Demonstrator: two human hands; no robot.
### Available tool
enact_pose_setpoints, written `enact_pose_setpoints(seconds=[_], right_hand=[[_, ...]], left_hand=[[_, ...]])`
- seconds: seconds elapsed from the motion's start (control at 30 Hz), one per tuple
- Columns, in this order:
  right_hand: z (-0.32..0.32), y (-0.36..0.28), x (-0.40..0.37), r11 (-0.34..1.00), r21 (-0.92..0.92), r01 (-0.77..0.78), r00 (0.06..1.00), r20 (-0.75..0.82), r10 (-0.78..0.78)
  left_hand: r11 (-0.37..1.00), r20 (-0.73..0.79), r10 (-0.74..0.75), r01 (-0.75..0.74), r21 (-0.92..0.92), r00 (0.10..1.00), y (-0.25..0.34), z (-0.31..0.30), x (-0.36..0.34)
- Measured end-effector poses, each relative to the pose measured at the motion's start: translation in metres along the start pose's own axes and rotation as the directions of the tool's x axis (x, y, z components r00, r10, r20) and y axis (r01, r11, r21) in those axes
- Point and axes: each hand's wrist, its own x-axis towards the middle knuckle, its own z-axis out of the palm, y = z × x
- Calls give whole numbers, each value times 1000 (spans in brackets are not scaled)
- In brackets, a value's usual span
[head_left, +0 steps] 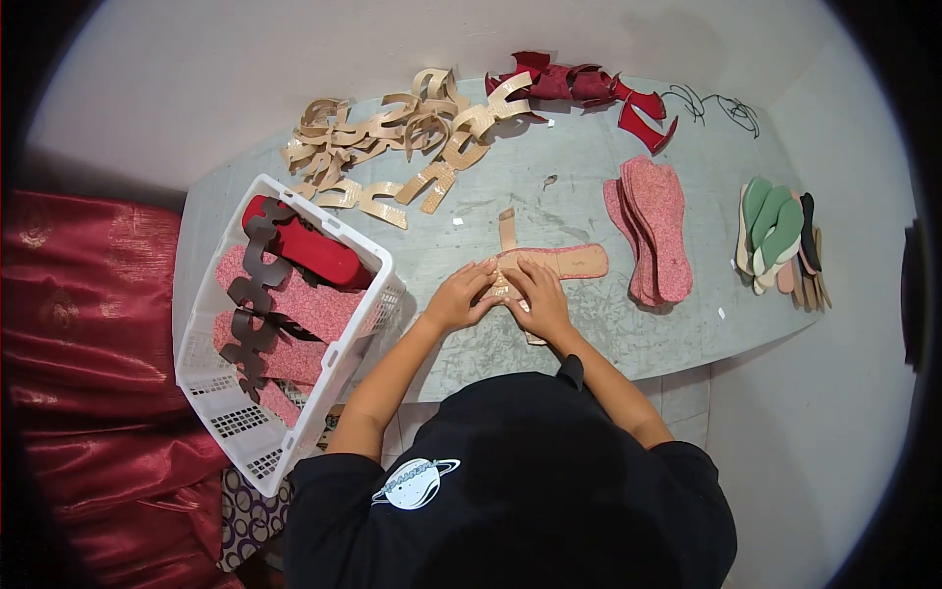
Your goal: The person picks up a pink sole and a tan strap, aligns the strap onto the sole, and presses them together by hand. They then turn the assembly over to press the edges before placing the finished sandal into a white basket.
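As left hand (459, 296) and right hand (542, 294) press a tan insole (574, 261) flat, neither grips anything. Half-open fingers steady its strap (507, 229).

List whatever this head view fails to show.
Head view:
- Beige sole: one end lies under the left hand and right hand; gripping or pressing, unclear.
- White basket: lower contents covered by pink soles and dark straps on top.
- Shirt emblem: lettering too small to read.
- Separate pink stack: overlap hides the count.
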Motion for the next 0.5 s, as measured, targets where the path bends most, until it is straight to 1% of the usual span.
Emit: enact_pose_setpoints(seconds=[0.17, 0.23, 0.33, 0.4, 0.5], right_hand=[[-3, 0, 0, 1000, -23, 18, 999, 39, -17], [-5, 0, 1, 999, -41, 32, 998, 58, -29], [-6, 1, 1, 999, -34, 21, 996, 84, -18], [-6, 3, 1, 1000, 14, 23, 996, 88, -24], [-8, 3, 2, 999, 26, 29, 996, 87, -31]], left_hand=[[997, -15, -56, 57, 48, 998, -4, 5, -5], [994, -17, -107, 107, 20, 994, -3, 6, -5], [991, -23, -135, 135, 12, 991, -2, 7, -5], [989, -19, -149, 149, 1, 989, -2, 7, -5], [984, -19, -178, 178, -26, 984, -1, 9, -6]])
